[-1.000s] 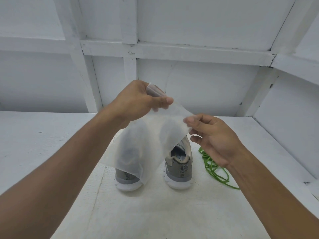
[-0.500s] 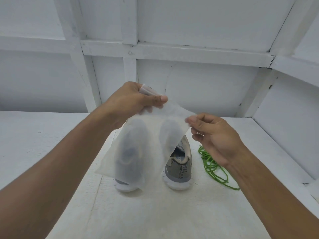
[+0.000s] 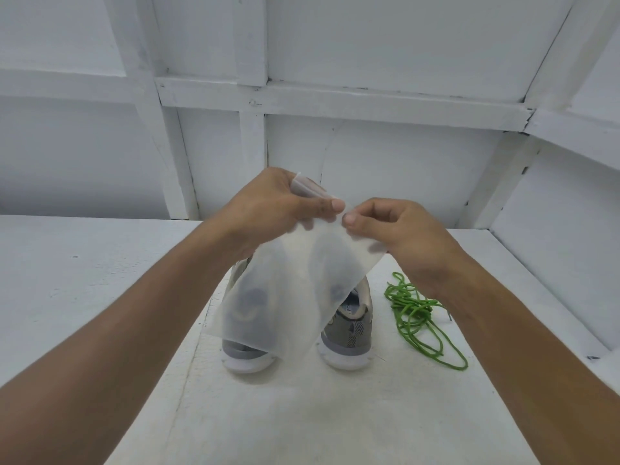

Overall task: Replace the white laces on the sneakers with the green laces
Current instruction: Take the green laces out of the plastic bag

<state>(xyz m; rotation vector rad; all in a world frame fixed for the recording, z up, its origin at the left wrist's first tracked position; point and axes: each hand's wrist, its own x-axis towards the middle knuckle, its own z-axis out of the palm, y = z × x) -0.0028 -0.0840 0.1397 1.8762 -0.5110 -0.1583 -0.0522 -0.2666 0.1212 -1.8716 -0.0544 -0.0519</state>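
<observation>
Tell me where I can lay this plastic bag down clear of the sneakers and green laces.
The table is bare left of the left sneaker and in front of both heels, toward you. The right is crowded: the green laces sprawl between the right sneaker and the side wall.

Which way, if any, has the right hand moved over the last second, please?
Yes: the right hand has shifted left and slightly up, away from the green laces, toward the left hand; both pinch the plastic bag.
</observation>
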